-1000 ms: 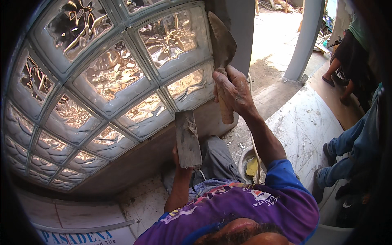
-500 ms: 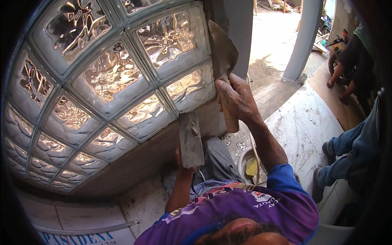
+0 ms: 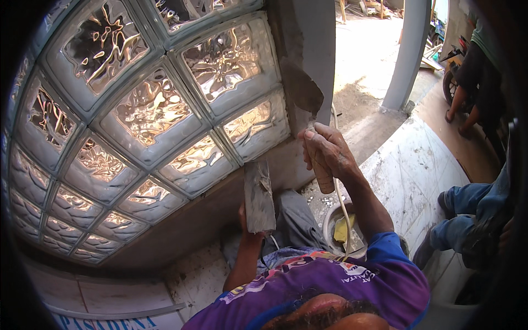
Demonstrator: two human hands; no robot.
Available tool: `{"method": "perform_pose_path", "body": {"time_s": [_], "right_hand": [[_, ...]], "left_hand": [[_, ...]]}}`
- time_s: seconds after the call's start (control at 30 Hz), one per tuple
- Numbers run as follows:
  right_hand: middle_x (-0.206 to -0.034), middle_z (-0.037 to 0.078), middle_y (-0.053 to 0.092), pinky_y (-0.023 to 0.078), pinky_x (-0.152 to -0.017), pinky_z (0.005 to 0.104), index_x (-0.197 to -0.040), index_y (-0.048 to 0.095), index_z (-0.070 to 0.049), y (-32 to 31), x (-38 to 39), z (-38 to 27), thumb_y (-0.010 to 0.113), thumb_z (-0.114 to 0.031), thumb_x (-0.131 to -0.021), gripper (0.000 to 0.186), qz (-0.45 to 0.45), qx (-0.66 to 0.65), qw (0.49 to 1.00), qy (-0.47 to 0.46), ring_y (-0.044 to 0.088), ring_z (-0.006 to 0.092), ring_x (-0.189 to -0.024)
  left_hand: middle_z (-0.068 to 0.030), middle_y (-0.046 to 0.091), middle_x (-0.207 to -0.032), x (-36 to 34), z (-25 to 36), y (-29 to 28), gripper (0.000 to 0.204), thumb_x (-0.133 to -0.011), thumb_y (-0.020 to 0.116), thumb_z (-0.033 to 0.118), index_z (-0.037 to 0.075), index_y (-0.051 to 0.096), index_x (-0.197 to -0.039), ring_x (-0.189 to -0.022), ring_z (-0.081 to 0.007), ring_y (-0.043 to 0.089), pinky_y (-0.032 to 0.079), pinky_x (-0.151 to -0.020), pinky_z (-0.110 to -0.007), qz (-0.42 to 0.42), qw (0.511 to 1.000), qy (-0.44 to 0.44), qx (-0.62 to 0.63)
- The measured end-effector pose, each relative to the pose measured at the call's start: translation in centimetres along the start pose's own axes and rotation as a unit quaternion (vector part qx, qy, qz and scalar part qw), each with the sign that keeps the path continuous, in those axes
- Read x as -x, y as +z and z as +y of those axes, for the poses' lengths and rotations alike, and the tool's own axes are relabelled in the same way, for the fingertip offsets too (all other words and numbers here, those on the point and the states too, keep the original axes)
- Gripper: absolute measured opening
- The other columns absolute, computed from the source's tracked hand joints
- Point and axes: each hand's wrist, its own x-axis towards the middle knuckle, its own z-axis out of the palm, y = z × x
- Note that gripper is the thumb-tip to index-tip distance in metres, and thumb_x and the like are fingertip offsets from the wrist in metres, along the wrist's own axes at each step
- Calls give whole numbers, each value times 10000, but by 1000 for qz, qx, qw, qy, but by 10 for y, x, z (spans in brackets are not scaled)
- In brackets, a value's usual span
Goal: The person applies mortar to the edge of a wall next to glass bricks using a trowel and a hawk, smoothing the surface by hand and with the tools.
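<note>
My right hand (image 3: 327, 148) is closed round the wooden handle (image 3: 323, 175) of a trowel; its dark metal blade (image 3: 305, 91) lies over the grey mortar strip (image 3: 291, 33) along the right edge of the glass block wall (image 3: 225, 60). Below the lowest blocks, my left hand (image 3: 245, 220) grips a grey, mortar-smeared rectangular board (image 3: 258, 195) from behind, its fingers mostly hidden. Under the blocks runs a dark cement band (image 3: 165, 231). Whether the blade touches the mortar, I cannot tell.
A bucket (image 3: 330, 231) with a yellow sponge and a pale hose stand right of my knee. Two people (image 3: 467, 88) (image 3: 467, 231) are at the right by a motorbike (image 3: 456, 66). A grey post (image 3: 407, 60) borders a sunlit doorway; white tiles (image 3: 401, 165) cover part of the floor.
My right hand and trowel have moved down and to the right. The board in my left hand has moved slightly down and right. The people at the right have shifted slightly.
</note>
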Motion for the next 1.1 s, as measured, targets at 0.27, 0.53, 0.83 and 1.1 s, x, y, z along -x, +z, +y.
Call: {"method": "perform_pose_path", "body": {"time_s": [0.27,0.53,0.83,1.1], "right_hand": [[-574,19,472,416,-510,253,-792,542,-22,-91,-39,-62,544,-392,-891,383,-11,200,977,-80,470,97,-513],[-554,30,475,385,-497,286,-730,598,-9,-149,-106,-58,570,-547,-823,546,-60,380,914,-130,461,117,-526],[-532,23,463,387,-471,295,-655,544,-19,-158,-138,-78,618,-529,-788,533,-79,473,845,-236,491,120,-512],[-544,8,481,400,-477,268,-697,588,-40,-170,-148,-121,600,-447,-836,430,-13,481,834,-270,487,86,-492]], "left_hand": [[-183,527,-1120,-5,-2,-30,582,-861,424,396,21,396,-1306,-921,-286,569,496,-555,-379,-110,989,-30,93],[-206,516,-1125,0,-5,-19,650,-854,454,389,-29,327,-1335,-957,-287,560,486,-540,-376,-58,991,-48,113],[-163,487,-1217,8,-8,-34,576,-874,425,361,16,354,-1331,-992,-288,545,494,-557,-375,-13,996,-45,74],[-148,490,-1211,7,-12,-29,561,-865,433,356,42,377,-1326,-973,-271,539,489,-557,-365,67,997,-34,3]]}}
